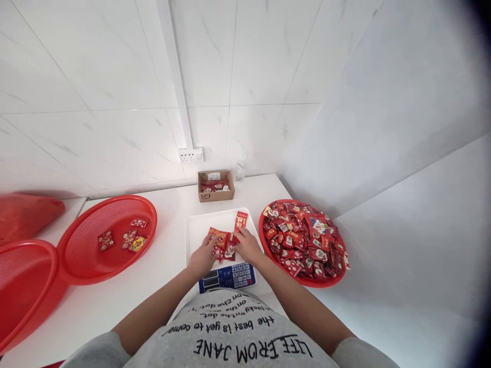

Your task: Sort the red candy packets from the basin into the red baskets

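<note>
A digital scale (225,276) with a white weighing tray (195,227) and blue keypad stands in front of me. A small pile of red candy packets (221,244) lies on the tray. My left hand (202,258) and my right hand (248,245) both rest on this pile, fingers touching the packets. One more red packet (241,220) lies on the tray just beyond my right hand. Whether either hand actually grips a packet cannot be made out.
A red basket (305,280) heaped with red packets sits at the right. A red mesh basket (76,255) with several packets sits at the left, another red basket (23,286) beside it. A small cardboard box (215,186) and a water bottle (239,171) stand by the wall.
</note>
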Demonstrator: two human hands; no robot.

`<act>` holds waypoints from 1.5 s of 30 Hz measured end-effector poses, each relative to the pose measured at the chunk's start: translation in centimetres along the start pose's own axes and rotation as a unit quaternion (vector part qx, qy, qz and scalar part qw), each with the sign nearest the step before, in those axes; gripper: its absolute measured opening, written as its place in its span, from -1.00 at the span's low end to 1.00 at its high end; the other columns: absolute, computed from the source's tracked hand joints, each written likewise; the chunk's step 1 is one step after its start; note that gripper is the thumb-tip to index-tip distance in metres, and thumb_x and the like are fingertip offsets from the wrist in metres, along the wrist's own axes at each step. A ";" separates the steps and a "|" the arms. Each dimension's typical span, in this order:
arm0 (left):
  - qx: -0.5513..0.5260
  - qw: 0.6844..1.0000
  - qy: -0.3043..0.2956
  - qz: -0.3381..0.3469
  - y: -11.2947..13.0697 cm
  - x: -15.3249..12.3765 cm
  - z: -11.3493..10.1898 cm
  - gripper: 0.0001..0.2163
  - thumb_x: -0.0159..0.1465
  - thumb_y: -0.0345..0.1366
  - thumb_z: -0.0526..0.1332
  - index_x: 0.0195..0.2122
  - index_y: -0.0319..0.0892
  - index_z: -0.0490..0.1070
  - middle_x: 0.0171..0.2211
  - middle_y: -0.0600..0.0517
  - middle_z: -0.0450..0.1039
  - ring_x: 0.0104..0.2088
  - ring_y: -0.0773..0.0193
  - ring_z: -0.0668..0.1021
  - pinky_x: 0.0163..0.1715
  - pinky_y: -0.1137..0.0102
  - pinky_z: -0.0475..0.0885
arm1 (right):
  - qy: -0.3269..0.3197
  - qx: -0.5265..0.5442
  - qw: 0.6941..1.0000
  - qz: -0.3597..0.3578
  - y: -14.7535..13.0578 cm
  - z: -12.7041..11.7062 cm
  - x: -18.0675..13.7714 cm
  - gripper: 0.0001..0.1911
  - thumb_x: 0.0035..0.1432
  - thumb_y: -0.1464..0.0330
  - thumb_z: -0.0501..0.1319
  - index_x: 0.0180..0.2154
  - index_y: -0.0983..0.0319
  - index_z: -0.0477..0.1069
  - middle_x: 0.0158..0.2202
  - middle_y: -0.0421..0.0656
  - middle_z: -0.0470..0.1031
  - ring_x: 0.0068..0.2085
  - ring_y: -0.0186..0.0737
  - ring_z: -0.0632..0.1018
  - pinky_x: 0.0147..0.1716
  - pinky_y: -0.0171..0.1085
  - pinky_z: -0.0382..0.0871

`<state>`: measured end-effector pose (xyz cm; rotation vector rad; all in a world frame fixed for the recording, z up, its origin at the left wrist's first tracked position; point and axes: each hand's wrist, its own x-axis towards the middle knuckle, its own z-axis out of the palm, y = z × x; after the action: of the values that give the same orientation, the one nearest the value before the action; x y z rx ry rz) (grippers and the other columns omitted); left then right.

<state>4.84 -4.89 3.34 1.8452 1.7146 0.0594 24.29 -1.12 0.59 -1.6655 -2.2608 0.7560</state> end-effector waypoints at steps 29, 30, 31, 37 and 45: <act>0.037 0.993 0.099 0.057 -2.1 -1.9 1.2 -0.79 0.21 -0.29 0.12 -0.12 -0.14 0.35 0.19 -0.06 0.14 0.13 0.09 0.27 0.08 0.19 0.23 | 0.006 0.090 0.995 -0.052 -0.2 -0.4 0.8 -0.68 0.02 0.56 0.10 -0.18 0.22 0.44 0.05 -0.06 0.34 0.13 -0.18 0.30 0.14 -0.13 0.12; 0.036 0.992 0.101 0.060 -2.0 -1.7 1.3 -0.76 0.20 -0.30 0.13 -0.09 -0.14 0.33 0.19 -0.06 0.14 0.14 0.10 0.26 0.09 0.19 0.21 | 0.013 0.089 0.995 -0.037 -0.2 -0.4 0.9 -0.64 0.01 0.57 0.10 -0.13 0.22 0.42 0.07 -0.06 0.31 0.14 -0.17 0.29 0.15 -0.13 0.11; 0.035 0.992 0.103 0.062 -2.0 -1.5 1.3 -0.73 0.20 -0.30 0.13 -0.06 -0.13 0.32 0.19 -0.06 0.15 0.15 0.11 0.25 0.11 0.19 0.20 | 0.019 0.089 0.996 -0.019 -0.1 -0.4 1.0 -0.58 -0.01 0.58 0.10 -0.08 0.21 0.39 0.11 -0.05 0.28 0.15 -0.16 0.27 0.15 -0.13 0.11; 0.037 0.993 0.094 0.054 -1.7 -0.5 1.4 -0.67 0.19 -0.30 0.14 0.01 -0.11 0.30 0.17 -0.07 0.16 0.15 0.10 0.26 0.13 0.19 0.19 | 0.015 0.106 0.994 -0.006 -0.9 0.0 1.7 -0.38 -0.07 0.65 0.03 0.08 0.30 0.25 0.10 -0.01 0.30 0.14 -0.17 0.30 0.16 -0.18 0.10; 0.042 0.987 0.132 0.084 -2.3 0.4 1.4 -0.59 0.23 -0.17 0.11 0.10 -0.11 0.21 0.19 -0.08 0.14 0.16 0.10 0.25 0.13 0.19 0.20 | 0.042 0.074 0.994 -0.076 -1.4 -0.2 0.1 -0.48 0.01 0.49 0.14 0.08 0.26 0.28 0.10 0.00 0.30 0.15 -0.11 0.27 0.17 -0.11 0.09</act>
<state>3.48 -5.20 1.01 2.1198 1.7516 0.3174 23.15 -1.28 1.49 -1.4151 -2.1866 0.7808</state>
